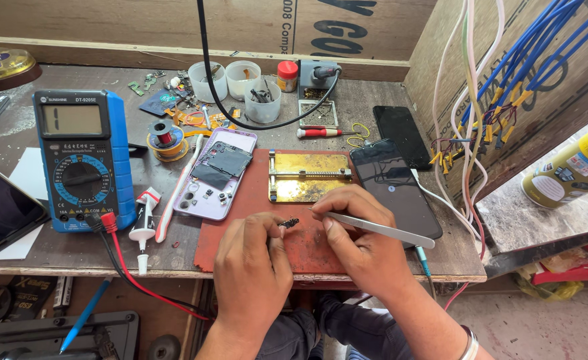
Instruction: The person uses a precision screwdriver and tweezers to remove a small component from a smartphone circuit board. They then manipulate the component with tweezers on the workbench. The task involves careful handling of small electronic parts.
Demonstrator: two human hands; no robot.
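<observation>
The left hand [251, 263] is pinched shut on a small black electronic part [289, 223], held between thumb and forefinger just above the dark red rubber work mat [241, 230]. The right hand [364, 237] is closed around a slim silver metal tool [381, 230], gripped like a pen, its tip pointing left toward the small part; the two hands sit close together over the front of the mat without touching. Just behind them on the mat lies a brass-coloured metal holding fixture [311, 177], and left of that an opened lilac phone body [215, 173] with its inner boards showing. A black-screened phone [394, 187] lies right beside the right hand, partly under the tool's handle, with a second dark phone [404, 137] farther back. On the left of the scuffed wooden bench [61, 250] stands a blue digital multimeter [84, 160], its red and black leads trailing off the front edge, with a small white glue tube [144, 223] next to it. At the back are three clear plastic cups [241, 83], a spool of wire [166, 139], a red-handled screwdriver [324, 132] and a black cable [241, 113] looping across. Blue and white wires [501, 87] hang on the right.
</observation>
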